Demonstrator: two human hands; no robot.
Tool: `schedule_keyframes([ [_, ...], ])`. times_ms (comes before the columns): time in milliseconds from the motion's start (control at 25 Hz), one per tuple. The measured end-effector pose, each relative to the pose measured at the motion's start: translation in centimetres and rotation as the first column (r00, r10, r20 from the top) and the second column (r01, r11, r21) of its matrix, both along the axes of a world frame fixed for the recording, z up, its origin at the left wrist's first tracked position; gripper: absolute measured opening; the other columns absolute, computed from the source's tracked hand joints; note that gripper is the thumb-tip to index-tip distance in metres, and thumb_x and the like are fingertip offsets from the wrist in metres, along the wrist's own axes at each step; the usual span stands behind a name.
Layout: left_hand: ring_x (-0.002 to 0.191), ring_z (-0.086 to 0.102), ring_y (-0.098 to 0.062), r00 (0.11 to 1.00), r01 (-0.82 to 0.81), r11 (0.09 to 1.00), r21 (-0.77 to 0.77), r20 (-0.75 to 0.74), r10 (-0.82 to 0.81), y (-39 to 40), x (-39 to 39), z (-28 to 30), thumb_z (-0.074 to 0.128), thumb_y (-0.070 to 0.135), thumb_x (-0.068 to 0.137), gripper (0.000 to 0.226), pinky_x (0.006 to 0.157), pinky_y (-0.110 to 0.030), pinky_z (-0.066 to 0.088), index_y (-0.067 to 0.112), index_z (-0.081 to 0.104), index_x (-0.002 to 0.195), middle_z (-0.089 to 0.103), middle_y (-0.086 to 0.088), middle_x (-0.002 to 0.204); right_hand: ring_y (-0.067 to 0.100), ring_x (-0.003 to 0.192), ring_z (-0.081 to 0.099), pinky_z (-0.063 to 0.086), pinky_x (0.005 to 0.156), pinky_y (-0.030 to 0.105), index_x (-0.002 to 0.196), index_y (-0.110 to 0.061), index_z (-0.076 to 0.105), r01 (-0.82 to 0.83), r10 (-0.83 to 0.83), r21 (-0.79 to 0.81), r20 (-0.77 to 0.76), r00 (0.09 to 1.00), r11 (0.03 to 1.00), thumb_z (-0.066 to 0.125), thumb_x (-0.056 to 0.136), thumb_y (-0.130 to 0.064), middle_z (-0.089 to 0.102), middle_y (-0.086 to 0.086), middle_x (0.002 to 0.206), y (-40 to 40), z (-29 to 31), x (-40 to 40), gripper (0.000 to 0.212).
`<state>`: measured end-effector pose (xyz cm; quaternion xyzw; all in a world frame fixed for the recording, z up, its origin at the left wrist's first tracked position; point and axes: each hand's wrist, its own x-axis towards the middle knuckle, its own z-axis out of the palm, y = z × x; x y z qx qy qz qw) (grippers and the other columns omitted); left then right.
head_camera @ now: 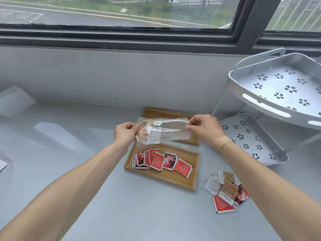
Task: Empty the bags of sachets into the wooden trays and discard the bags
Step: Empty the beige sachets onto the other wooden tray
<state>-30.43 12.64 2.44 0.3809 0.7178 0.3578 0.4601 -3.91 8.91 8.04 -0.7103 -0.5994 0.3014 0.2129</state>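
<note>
A clear plastic bag (172, 130) is stretched level between both hands above the far wooden tray (152, 111). My left hand (125, 132) pinches its left end, where brown and white sachets (144, 133) bunch up inside. My right hand (204, 127) pinches the right end. The near wooden tray (175, 179) lies below the bag and holds several red sachets (159, 160) spread along its middle. Most of the far tray is hidden behind the bag.
A loose heap of brown, white and red sachets (225, 190) lies on the grey counter to the right of the near tray. A grey two-tier corner rack (271, 108) stands at the right. The wall and window sill run behind the trays.
</note>
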Motion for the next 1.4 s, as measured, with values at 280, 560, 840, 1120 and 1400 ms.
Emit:
schedule_keyframes([
  [280, 0.078, 0.070, -0.028, 0.962, 0.125, 0.991, 0.048, -0.250, -0.110, 8.1, 2.2, -0.2, 0.071, 0.028, 0.084, 0.019, 0.080, -0.045, 0.060, 0.017, 0.072, 0.068, 0.074, -0.006, 0.075, 0.022, 0.082, 0.063, 0.048, 0.076, 0.032, 0.079, -0.021, 0.070, 0.218, -0.254, -0.188, -0.194, 0.948, 0.958, 0.072, 0.082, -0.023, 0.070, 0.003, 0.079, 5.0, -7.0, 0.9, 0.004],
  [560, 0.081, 0.065, -0.026, 0.844, 0.362, 0.932, 0.028, -0.435, -0.314, 10.8, 5.2, 2.3, 0.062, 0.019, 0.093, 0.015, 0.070, -0.033, 0.052, 0.008, 0.072, 0.092, 0.071, -0.010, 0.086, 0.019, 0.059, 0.059, 0.042, 0.050, 0.026, 0.075, -0.018, 0.060, 0.330, -0.510, -0.435, -0.408, 0.757, 0.838, 0.068, 0.085, -0.008, 0.068, 0.013, 0.082, 5.9, -11.1, 0.6, 0.016],
  [840, 0.081, 0.058, -0.021, 0.681, 0.544, 0.837, 0.057, -0.613, -0.400, 13.4, 7.4, 6.7, 0.059, 0.014, 0.093, 0.015, 0.067, -0.025, 0.042, 0.008, 0.073, 0.095, 0.066, -0.007, 0.086, 0.005, 0.035, 0.057, 0.040, 0.039, 0.018, 0.090, -0.010, 0.058, 0.294, -0.614, -0.556, -0.569, 0.547, 0.778, 0.063, 0.092, -0.007, 0.067, 0.004, 0.071, 6.5, -11.6, -2.2, 0.006],
  [1120, 0.086, 0.065, -0.023, 0.627, 0.604, 0.790, 0.109, -0.677, -0.386, 14.1, 7.2, 8.9, 0.059, 0.014, 0.091, 0.017, 0.073, -0.024, 0.047, 0.010, 0.075, 0.097, 0.067, -0.003, 0.083, 0.006, 0.040, 0.055, 0.038, 0.036, 0.014, 0.089, -0.014, 0.058, 0.280, -0.654, -0.596, -0.625, 0.426, 0.752, 0.065, 0.091, -0.009, 0.067, 0.005, 0.070, 7.1, -10.7, -4.0, 0.009],
  [1400, 0.083, 0.065, -0.025, 0.653, 0.584, 0.793, 0.172, -0.680, -0.334, 14.5, 6.8, 10.7, 0.057, 0.016, 0.090, 0.016, 0.078, -0.030, 0.052, 0.015, 0.072, 0.092, 0.071, -0.004, 0.088, 0.003, 0.034, 0.052, 0.036, 0.035, 0.013, 0.100, -0.011, 0.062, 0.256, -0.616, -0.564, -0.673, 0.410, 0.785, 0.066, 0.091, -0.010, 0.067, 0.004, 0.070, 8.1, -9.9, -5.3, 0.010],
])
